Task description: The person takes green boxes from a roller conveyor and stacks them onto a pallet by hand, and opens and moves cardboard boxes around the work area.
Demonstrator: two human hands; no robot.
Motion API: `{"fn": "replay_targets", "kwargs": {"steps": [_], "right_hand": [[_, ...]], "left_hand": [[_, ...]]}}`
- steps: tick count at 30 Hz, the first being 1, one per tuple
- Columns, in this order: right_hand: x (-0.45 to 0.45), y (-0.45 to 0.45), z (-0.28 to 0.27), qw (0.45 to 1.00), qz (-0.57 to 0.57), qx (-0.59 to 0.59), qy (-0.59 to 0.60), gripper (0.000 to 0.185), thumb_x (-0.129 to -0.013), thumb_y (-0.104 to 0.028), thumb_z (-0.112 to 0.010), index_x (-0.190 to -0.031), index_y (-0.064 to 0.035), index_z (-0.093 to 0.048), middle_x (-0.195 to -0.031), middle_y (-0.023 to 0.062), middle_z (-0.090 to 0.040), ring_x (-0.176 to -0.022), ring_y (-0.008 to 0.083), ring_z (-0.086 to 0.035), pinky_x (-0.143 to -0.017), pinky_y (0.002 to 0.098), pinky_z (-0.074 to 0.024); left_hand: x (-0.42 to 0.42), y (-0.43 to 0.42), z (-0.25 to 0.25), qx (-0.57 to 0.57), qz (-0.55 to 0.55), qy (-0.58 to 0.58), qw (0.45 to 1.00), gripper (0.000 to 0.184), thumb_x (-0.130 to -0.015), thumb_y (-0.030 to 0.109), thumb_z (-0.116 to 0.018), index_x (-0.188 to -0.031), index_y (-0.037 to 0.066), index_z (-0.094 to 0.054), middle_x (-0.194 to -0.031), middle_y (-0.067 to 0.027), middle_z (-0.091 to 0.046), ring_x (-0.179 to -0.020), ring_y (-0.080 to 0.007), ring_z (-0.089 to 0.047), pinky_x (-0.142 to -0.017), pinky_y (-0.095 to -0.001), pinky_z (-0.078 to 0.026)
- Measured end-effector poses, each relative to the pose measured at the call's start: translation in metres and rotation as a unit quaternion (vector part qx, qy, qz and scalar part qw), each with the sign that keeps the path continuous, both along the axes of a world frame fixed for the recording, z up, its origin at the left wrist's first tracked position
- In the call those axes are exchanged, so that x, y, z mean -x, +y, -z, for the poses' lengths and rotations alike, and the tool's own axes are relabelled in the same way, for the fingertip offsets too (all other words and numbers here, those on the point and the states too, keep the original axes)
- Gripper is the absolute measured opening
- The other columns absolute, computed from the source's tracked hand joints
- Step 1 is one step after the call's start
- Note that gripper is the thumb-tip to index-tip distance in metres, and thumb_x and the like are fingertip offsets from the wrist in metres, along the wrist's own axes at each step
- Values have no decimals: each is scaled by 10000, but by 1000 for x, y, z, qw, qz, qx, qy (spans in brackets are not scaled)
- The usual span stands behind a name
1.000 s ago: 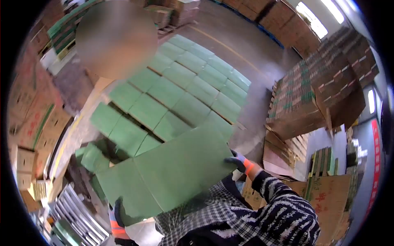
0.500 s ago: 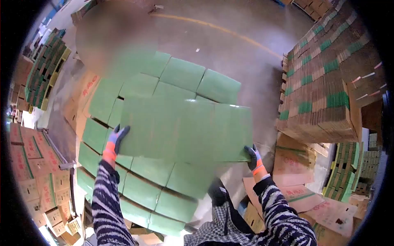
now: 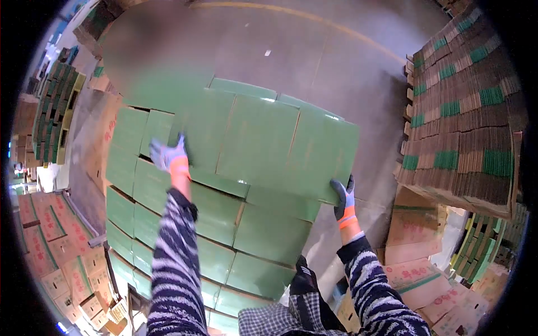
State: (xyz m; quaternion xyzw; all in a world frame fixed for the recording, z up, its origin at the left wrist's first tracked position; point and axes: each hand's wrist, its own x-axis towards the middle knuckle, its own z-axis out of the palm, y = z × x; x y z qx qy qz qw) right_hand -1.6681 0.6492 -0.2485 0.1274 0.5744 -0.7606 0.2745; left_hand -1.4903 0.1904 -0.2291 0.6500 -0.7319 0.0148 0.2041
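A large green cardboard sheet (image 3: 260, 143) lies over the far rows of green boxes (image 3: 210, 210), its right part reaching the stack's right edge. At its near right corner my right hand (image 3: 343, 199), in a grey and orange glove, grips the edge. My left hand (image 3: 170, 155), gloved alike, is at the sheet's left end with its fingers spread; whether it touches the sheet is hard to tell. The green boxes stand in rows below and to the left of the sheet.
Tall stacks of flattened cardboard (image 3: 459, 129) stand on a pallet at the right. Printed cartons (image 3: 56, 235) are piled at the lower left. Flat cartons (image 3: 414, 235) lie at the lower right. A blurred patch hides the upper left. A yellow line (image 3: 314, 18) crosses the floor.
The green sheet has gone forward and down onto the far boxes. My left hand has opened and its fingers have spread. My right hand has stayed at the sheet's right corner.
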Motion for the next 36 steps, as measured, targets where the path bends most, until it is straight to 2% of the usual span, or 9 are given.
{"fn": "replay_targets", "kwargs": {"steps": [2, 4, 6, 16, 21, 26, 29, 33, 36], "right_hand": [[-2, -5, -9, 1000, -4, -6, 9, 739, -807, -60, -661, -1436, -143, -282, -1182, 56, -545, -953, 171, -569, -797, 314, -502], [-6, -9, -11, 1000, 5, 18, -14, 731, -814, -59, -654, -1434, -162, -280, -1155, 52, -554, -948, 170, -570, -802, 317, -500], [-5, -8, -8, 999, -11, 27, -23, 667, -822, -91, -655, -1400, -147, -327, -1152, 54, -560, -983, 189, -565, -836, 334, -492], [35, 23, 86, 993, -108, 31, -49, 453, -936, -226, -473, -1334, -11, -450, -1375, 99, -466, -1276, 213, -420, -1096, 362, -292], [18, 26, -14, 957, -274, -91, 11, 545, -971, -375, -365, -1466, -156, -304, -1501, -2, -313, -1351, 169, -301, -1106, 345, -243], [-63, 33, -11, 925, -330, -172, 72, 576, -929, -323, -450, -1448, -113, -318, -1473, 36, -343, -1315, 189, -341, -1090, 347, -272], [-138, 39, -22, 909, -334, -216, 125, 598, -903, -292, -501, -1437, -88, -327, -1456, 58, -361, -1293, 202, -365, -1081, 349, -290], [-262, 64, -32, 885, -343, -251, 187, 631, -870, -251, -569, -1423, -54, -338, -1434, 87, -386, -1265, 218, -397, -1068, 351, -314], [-366, 86, -34, 869, -349, -263, 233, 659, -844, -220, -620, -1413, -28, -347, -1417, 110, -404, -1243, 230, -420, -1058, 352, -331]], "left_hand": [[-11, 41, 35, -91, -77, 311, 943, 907, -764, 379, -735, -1472, 133, -225, -1438, -212, -334, -1284, -347, -383, -1038, -471, -366], [4, 104, 39, -221, -119, 623, 741, 913, -783, 199, -753, -1485, 103, -179, -1389, -180, -401, -1205, -290, -452, -1011, -465, -396], [29, 139, 61, -194, -56, 678, 707, 936, -808, 207, -731, -1500, 126, -107, -1415, -182, -366, -1194, -284, -461, -1010, -437, -401], [81, 82, 76, -146, 13, 616, 774, 929, -854, 247, -680, -1492, 45, -34, -1481, -203, -248, -1259, -263, -388, -1068, -377, -322], [36, 101, -6, -273, 52, 528, 802, 1055, -774, 491, -662, -1457, -58, -74, -1512, -262, -114, -1397, -322, -128, -1145, -396, -115], [-208, 208, -24, -226, 19, 468, 854, 1054, -763, 399, -729, -1477, -6, -69, -1541, -209, -73, -1432, -325, -76, -1157, -375, -116], [-475, 290, -45, -240, -234, 464, 820, 890, -811, 378, -673, -1449, 30, -158, -1478, -153, -186, -1358, -287, -168, -1106, -359, -186], [-854, 394, -87, 76, -471, 615, 627, 653, -877, 373, -579, -1381, 65, -302, -1344, -99, -355, -1211, -233, -335, -1008, -335, -289], [-1064, 427, -123, 168, -354, 762, 515, 501, -926, 370, -508, -1331, 90, -411, -1243, -58, -482, -1100, -192, -460, -934, -318, -366]]}}
